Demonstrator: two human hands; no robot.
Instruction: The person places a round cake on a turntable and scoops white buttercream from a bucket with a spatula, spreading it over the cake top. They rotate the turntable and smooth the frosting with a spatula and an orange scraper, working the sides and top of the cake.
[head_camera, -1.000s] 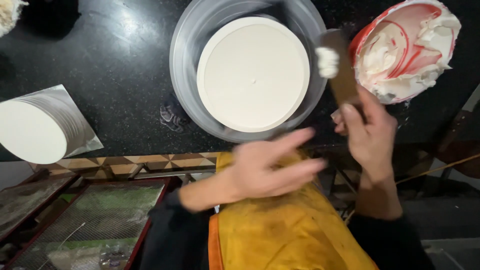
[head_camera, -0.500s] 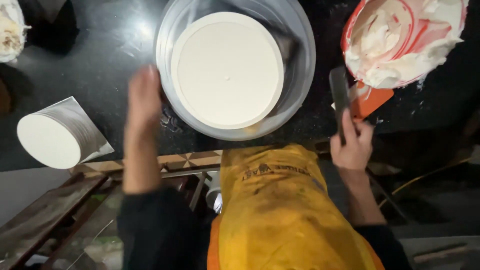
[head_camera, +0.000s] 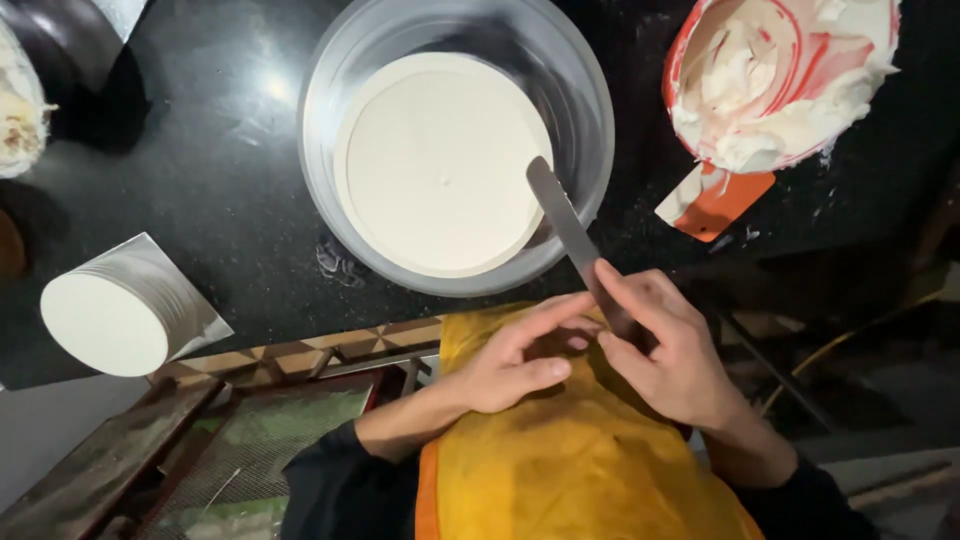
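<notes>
Right hand (head_camera: 670, 360): lower centre-right, closed around the handle of the spatula (head_camera: 570, 230); earlier it held the blade further right.
Spatula blade: tip now over the right edge of the white disc (head_camera: 440, 165).
Left hand (head_camera: 520, 360): fingers loosely curled, touching the right hand; earlier flat on the table (head_camera: 200, 150).
Turntable (head_camera: 340, 80): upper centre, unchanged.

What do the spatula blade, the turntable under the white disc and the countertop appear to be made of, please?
Spatula blade: likely steel, thin, dull grey sheen. Turntable: probably brushed metal or frosted plastic, hazy grey rim. Countertop: seemingly polished black stone, speckled, glossy with light reflections.
</notes>
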